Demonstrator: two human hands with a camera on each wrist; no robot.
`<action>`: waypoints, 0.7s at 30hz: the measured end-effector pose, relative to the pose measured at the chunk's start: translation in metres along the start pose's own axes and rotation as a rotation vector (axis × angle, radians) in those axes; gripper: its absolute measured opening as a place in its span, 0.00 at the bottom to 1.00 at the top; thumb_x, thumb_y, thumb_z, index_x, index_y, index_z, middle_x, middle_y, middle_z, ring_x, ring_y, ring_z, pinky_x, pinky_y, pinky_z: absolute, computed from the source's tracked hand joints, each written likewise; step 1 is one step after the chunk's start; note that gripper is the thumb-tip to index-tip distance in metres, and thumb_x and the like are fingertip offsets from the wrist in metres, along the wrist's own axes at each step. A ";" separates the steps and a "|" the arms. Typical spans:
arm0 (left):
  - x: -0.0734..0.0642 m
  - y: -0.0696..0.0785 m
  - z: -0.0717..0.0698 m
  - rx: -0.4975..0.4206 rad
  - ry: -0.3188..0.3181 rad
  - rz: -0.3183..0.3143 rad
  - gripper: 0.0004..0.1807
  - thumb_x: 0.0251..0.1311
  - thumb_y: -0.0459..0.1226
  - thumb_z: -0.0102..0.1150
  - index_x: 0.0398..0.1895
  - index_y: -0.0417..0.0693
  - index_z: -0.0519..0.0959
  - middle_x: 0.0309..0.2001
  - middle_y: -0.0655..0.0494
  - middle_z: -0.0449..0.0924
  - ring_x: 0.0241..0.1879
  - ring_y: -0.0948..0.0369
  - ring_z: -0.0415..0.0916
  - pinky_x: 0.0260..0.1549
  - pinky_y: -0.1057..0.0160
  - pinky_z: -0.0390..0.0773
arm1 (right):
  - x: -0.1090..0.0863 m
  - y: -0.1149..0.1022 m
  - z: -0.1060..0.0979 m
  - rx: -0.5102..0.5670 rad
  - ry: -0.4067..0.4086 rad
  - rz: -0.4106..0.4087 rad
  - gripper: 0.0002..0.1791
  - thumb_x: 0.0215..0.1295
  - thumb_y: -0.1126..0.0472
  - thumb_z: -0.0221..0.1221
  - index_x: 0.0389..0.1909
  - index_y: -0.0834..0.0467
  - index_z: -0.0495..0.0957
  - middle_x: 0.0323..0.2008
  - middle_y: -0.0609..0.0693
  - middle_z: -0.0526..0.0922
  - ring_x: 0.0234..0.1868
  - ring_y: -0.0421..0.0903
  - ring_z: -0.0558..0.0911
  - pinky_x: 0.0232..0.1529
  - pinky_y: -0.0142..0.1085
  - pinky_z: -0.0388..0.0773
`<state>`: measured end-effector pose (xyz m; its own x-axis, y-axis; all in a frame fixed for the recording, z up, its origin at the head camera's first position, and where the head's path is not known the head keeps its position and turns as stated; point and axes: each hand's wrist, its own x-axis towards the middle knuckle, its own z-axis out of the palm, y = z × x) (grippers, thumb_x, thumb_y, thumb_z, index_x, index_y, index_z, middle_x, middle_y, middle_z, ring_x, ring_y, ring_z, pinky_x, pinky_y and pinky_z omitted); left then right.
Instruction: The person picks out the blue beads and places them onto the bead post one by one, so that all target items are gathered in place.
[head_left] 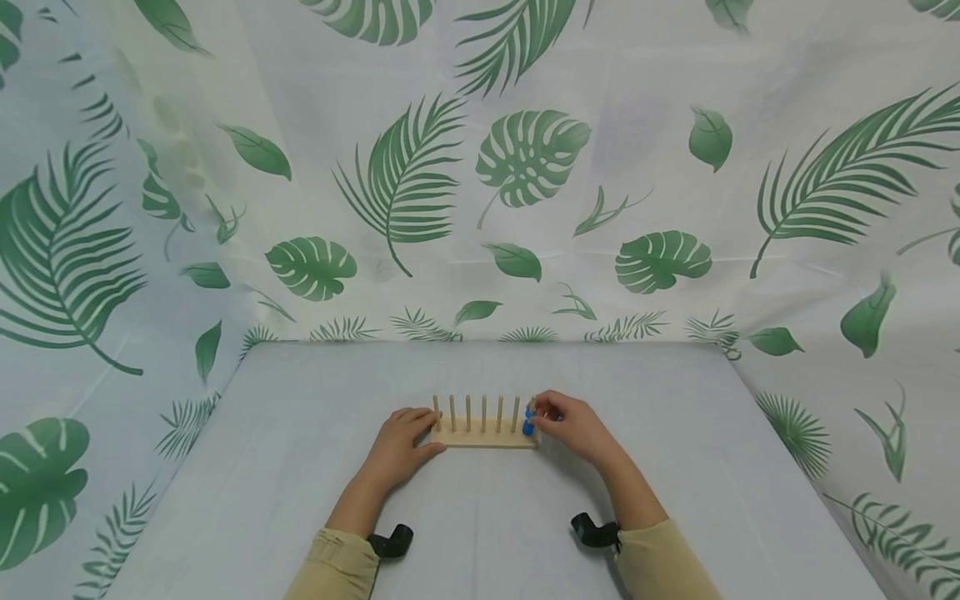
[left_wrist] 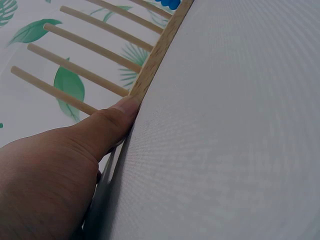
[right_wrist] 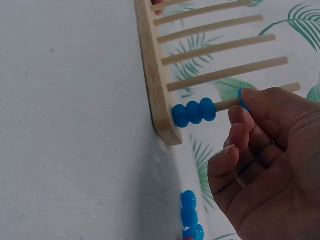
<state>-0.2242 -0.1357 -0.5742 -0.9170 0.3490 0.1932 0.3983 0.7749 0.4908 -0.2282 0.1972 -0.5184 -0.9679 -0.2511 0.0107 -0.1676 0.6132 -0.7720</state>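
Observation:
A wooden peg board (head_left: 483,438) with a row of upright pegs (right_wrist: 230,73) stands on the table. Around its left end sits my left hand (head_left: 399,442); in the left wrist view the thumb (left_wrist: 117,117) presses the front edge of the base, while the other fingers are hidden. At the far right peg, my right hand (right_wrist: 272,155) pinches a blue bead (right_wrist: 243,98) between thumb and forefinger. That bead is around the peg's upper part. Below it, apart from it, blue beads (right_wrist: 195,112) are stacked on the same peg down at the base.
More blue beads (right_wrist: 189,216) lie beside the board's right end, with a bit of red at the frame's bottom edge. A white cloth covers the table (head_left: 300,500). Leaf-patterned sheeting (head_left: 540,275) rises behind and at both sides.

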 end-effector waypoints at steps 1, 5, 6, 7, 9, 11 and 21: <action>0.000 0.000 0.000 -0.001 -0.002 -0.001 0.33 0.60 0.53 0.66 0.66 0.48 0.75 0.63 0.52 0.76 0.67 0.47 0.67 0.68 0.45 0.67 | 0.000 0.001 0.001 0.006 -0.001 0.002 0.09 0.65 0.57 0.65 0.46 0.50 0.80 0.34 0.46 0.81 0.37 0.43 0.76 0.31 0.33 0.76; 0.000 0.000 0.000 -0.013 -0.002 -0.001 0.33 0.60 0.52 0.66 0.65 0.48 0.75 0.63 0.51 0.76 0.67 0.47 0.67 0.68 0.45 0.67 | 0.000 0.006 0.004 0.027 -0.007 0.011 0.09 0.65 0.58 0.64 0.46 0.50 0.80 0.35 0.47 0.80 0.36 0.43 0.76 0.29 0.33 0.76; -0.001 0.001 0.000 -0.013 -0.002 -0.001 0.33 0.60 0.52 0.66 0.65 0.48 0.75 0.63 0.51 0.76 0.67 0.47 0.67 0.68 0.45 0.67 | 0.000 0.007 0.005 0.026 -0.008 0.013 0.09 0.66 0.58 0.64 0.46 0.50 0.80 0.35 0.47 0.80 0.36 0.44 0.76 0.29 0.33 0.76; -0.001 0.001 0.000 -0.013 -0.001 0.000 0.33 0.60 0.52 0.66 0.65 0.47 0.76 0.63 0.51 0.76 0.67 0.46 0.67 0.68 0.45 0.67 | 0.000 0.007 0.005 0.026 -0.008 0.015 0.09 0.66 0.58 0.64 0.46 0.50 0.80 0.35 0.47 0.80 0.36 0.44 0.76 0.29 0.33 0.76; -0.001 0.000 0.000 -0.008 0.003 0.004 0.33 0.59 0.52 0.66 0.65 0.47 0.76 0.63 0.51 0.77 0.66 0.47 0.68 0.68 0.45 0.67 | 0.000 0.008 0.006 0.025 -0.005 0.016 0.08 0.65 0.58 0.64 0.45 0.49 0.80 0.34 0.46 0.80 0.36 0.43 0.76 0.30 0.33 0.76; 0.000 0.000 0.000 -0.005 0.007 0.008 0.33 0.59 0.52 0.66 0.65 0.48 0.76 0.63 0.52 0.77 0.66 0.47 0.68 0.68 0.45 0.67 | -0.001 0.008 0.007 0.022 -0.002 0.012 0.08 0.65 0.58 0.64 0.44 0.49 0.80 0.34 0.46 0.80 0.36 0.43 0.76 0.29 0.33 0.75; 0.000 -0.001 0.001 -0.020 -0.001 0.002 0.33 0.60 0.52 0.66 0.65 0.48 0.76 0.63 0.51 0.76 0.67 0.47 0.67 0.68 0.45 0.67 | -0.001 0.007 0.006 0.022 -0.015 0.011 0.10 0.66 0.57 0.64 0.46 0.50 0.80 0.35 0.46 0.80 0.35 0.42 0.75 0.30 0.33 0.74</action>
<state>-0.2249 -0.1359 -0.5753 -0.9163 0.3507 0.1936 0.3995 0.7634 0.5075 -0.2275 0.1974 -0.5277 -0.9667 -0.2556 -0.0073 -0.1525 0.5990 -0.7861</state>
